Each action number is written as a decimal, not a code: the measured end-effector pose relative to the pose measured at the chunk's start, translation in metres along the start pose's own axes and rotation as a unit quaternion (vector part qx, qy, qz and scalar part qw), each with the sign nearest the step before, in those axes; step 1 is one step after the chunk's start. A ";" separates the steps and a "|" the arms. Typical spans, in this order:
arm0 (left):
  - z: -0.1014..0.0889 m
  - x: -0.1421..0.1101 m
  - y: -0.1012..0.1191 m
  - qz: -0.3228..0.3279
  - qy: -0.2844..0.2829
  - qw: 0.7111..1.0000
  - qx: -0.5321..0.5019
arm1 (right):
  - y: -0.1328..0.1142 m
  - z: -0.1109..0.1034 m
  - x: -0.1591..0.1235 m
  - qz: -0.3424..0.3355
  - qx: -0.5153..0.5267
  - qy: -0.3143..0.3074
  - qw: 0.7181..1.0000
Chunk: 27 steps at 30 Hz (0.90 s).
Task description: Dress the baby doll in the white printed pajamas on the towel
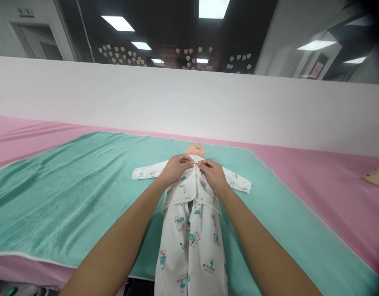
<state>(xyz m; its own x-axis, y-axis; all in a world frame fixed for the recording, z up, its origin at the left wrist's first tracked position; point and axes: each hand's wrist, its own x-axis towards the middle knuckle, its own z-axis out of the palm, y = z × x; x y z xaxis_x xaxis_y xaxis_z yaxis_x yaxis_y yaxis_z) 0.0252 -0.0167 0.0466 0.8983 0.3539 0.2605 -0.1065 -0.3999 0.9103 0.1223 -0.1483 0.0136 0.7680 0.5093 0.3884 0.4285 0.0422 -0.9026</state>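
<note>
A baby doll [195,150] lies on its back, its head away from me, dressed in a white printed jacket [183,189] and matching trousers [173,242]. Both sleeves stretch out to the sides. At the jacket's upper front, just below the doll's neck, my left hand [178,167] pinches the left side of the front opening. Right beside it, my right hand [212,173] pinches the other side. The fingertips of the two hands almost meet. Whatever small fastening lies between them is too small to make out. Lower down, the front edges of the jacket part slightly over the trousers.
A green towel [84,193] with a white edge lies under the doll on a pink cloth [315,176]. Behind stands a low white wall [146,98] topped by dark glass [177,33]. A pale yellow object [377,174] sits at the far right edge.
</note>
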 end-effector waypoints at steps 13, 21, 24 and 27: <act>0.007 0.001 -0.006 0.038 -0.002 0.997 -0.068 | 0.002 -0.001 0.000 0.014 0.083 -0.019 0.996; 0.008 0.002 -0.007 0.048 0.001 0.998 -0.030 | 0.007 -0.010 0.005 0.026 0.129 -0.099 0.986; 0.010 0.003 -0.009 0.052 0.007 0.999 -0.012 | 0.008 -0.013 0.005 0.011 0.129 -0.122 0.984; 0.011 0.004 -0.010 0.052 0.026 0.998 0.023 | 0.007 -0.013 0.005 0.007 0.119 -0.136 0.983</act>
<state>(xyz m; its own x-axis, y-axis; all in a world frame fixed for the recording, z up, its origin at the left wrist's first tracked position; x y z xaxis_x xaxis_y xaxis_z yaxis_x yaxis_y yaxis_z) 0.0348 -0.0206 0.0350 0.8596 0.3526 0.3698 -0.1763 -0.4748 0.8623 0.1353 -0.1571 0.0118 0.6031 0.7212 0.3409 0.2705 0.2172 -0.9379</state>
